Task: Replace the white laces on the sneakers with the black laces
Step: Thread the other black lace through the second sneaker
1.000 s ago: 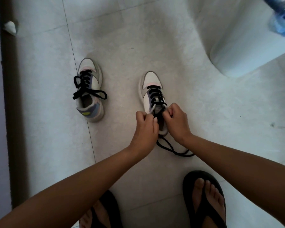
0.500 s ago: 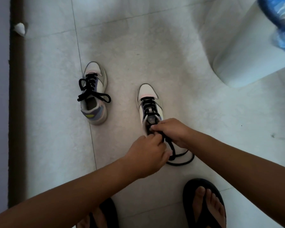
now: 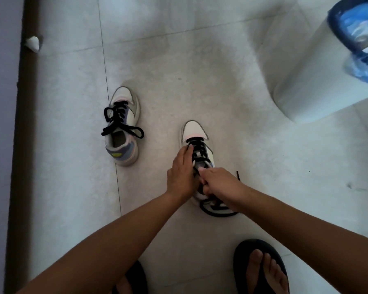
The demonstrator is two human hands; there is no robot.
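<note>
Two white sneakers with grey-blue panels stand on the tiled floor. The left sneaker [image 3: 123, 124] is threaded with a black lace whose ends lie loose across its opening. The right sneaker [image 3: 194, 132] also carries a black lace [image 3: 198, 150]. My left hand [image 3: 182, 172] rests along this shoe's left side, fingers stretched toward the toe beside the lacing. My right hand [image 3: 219, 183] is curled at the tongue and pinches the lace there. Loose lace loops [image 3: 218, 209] lie on the floor behind the heel, and one lace tip [image 3: 238, 174] sticks out to the right. No white lace is visible.
A white rounded appliance base [image 3: 310, 85] with a blue bottle [image 3: 357, 37] stands at the upper right. A dark skirting strip [image 3: 19, 124] runs down the left wall, with a white scrap [image 3: 32, 43] beside it. My feet in black flip-flops [image 3: 261, 268] are at the bottom.
My left hand has left the lace near the heel and moved forward onto the laced side of the right sneaker. My right hand has stayed at the tongue holding the lace.
</note>
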